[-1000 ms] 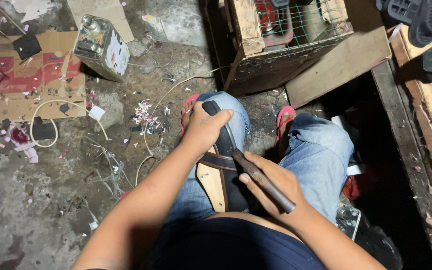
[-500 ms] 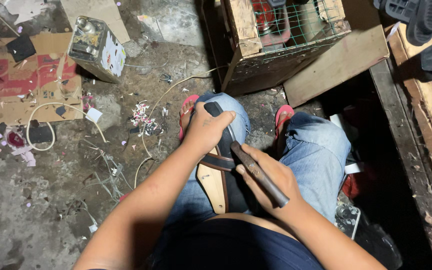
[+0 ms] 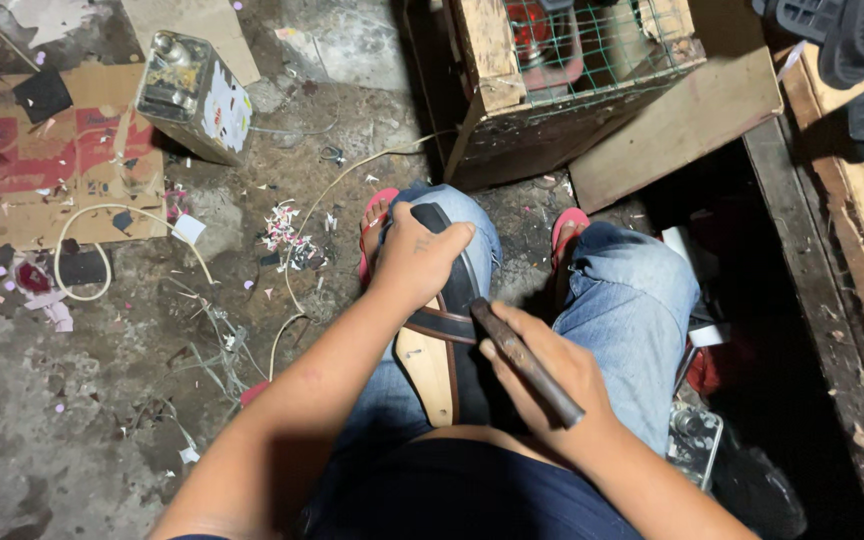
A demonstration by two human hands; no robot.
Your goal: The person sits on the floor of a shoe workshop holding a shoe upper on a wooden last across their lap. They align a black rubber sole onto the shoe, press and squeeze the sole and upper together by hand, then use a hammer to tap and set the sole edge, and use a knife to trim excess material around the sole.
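The left hand (image 3: pixel 417 262) presses down on the far end of a sandal (image 3: pixel 439 345) lying along the left thigh, its grip closed over the dark sole, holding it as firmly as half a second ago. The right hand (image 3: pixel 552 375) wraps a dark-handled tool (image 3: pixel 524 360), whose tip meets the brown strap (image 3: pixel 442 322); since a second ago the hand has shifted slightly nearer the strap, so the work at that joint seems to continue. A metal can (image 3: pixel 192 95) stands far left on the littered floor (image 3: pixel 82 420), and a wire-fronted wooden crate (image 3: pixel 582 75) sits beyond the knees.
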